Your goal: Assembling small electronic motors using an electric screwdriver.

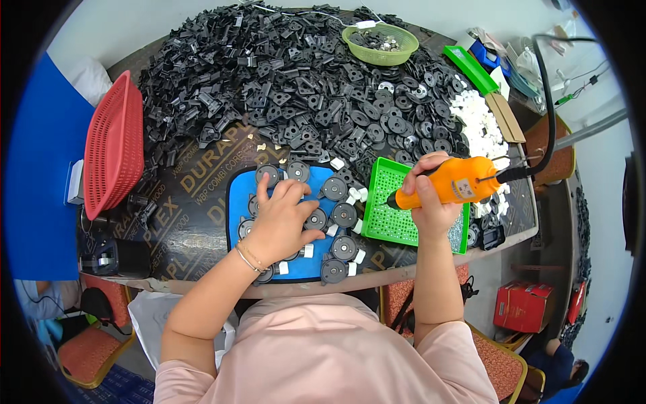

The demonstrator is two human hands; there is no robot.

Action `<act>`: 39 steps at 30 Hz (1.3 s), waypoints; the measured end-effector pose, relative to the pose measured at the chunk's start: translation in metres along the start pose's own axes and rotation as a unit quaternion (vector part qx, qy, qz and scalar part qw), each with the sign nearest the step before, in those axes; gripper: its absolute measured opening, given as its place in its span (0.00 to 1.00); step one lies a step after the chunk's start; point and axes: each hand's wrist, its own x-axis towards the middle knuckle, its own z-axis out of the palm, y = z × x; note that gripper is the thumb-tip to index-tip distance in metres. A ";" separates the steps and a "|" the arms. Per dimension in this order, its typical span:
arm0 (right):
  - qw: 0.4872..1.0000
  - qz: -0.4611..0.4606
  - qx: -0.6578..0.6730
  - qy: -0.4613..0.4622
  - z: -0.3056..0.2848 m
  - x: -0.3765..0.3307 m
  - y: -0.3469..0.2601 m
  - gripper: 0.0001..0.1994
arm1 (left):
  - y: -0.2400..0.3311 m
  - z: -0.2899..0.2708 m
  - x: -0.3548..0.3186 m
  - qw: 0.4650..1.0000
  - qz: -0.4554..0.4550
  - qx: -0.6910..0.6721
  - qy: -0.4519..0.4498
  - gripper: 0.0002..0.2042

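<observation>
My right hand is wrapped round an orange electric screwdriver, its dark tip pointing left above the green perforated tray. A black cable leaves the tool's far end. My left hand rests with fingers spread over several round black wheel-like parts on a blue mat, hiding some of them. One round part lies in the column right of that hand, with small white tabs beside these parts. Another round part sits beyond the fingertips.
A large heap of black plastic parts covers the table's far side, with loose discs at its right. White pieces are piled farther right. A green basket stands at the back, a red basket at the left.
</observation>
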 end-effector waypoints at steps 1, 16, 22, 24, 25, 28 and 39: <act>1.000 -0.001 -0.006 -0.001 -0.002 0.000 0.002 0.12 | 0.000 0.000 0.000 1.000 0.000 0.001 0.000 0.25; 1.000 -0.015 0.017 -0.001 -0.002 -0.002 0.001 0.11 | -0.014 -0.007 0.005 0.997 0.025 -0.052 -0.058 0.24; 1.000 -0.009 0.016 0.005 -0.002 -0.004 0.001 0.11 | -0.013 -0.008 0.007 0.996 0.023 -0.054 -0.070 0.26; 1.000 -0.001 0.028 0.008 0.001 -0.004 -0.001 0.11 | -0.014 -0.008 0.006 0.996 0.027 -0.057 -0.065 0.26; 0.999 0.007 0.039 0.012 0.003 -0.004 -0.001 0.11 | -0.014 -0.007 0.006 0.996 0.026 -0.057 -0.065 0.26; 0.999 0.012 0.033 -0.010 -0.001 -0.001 0.001 0.11 | -0.014 -0.006 0.006 0.996 0.027 -0.051 -0.062 0.26; 0.988 -0.041 0.077 -0.130 0.060 -0.005 -0.016 0.14 | -0.014 -0.005 0.002 0.997 0.016 -0.055 -0.055 0.26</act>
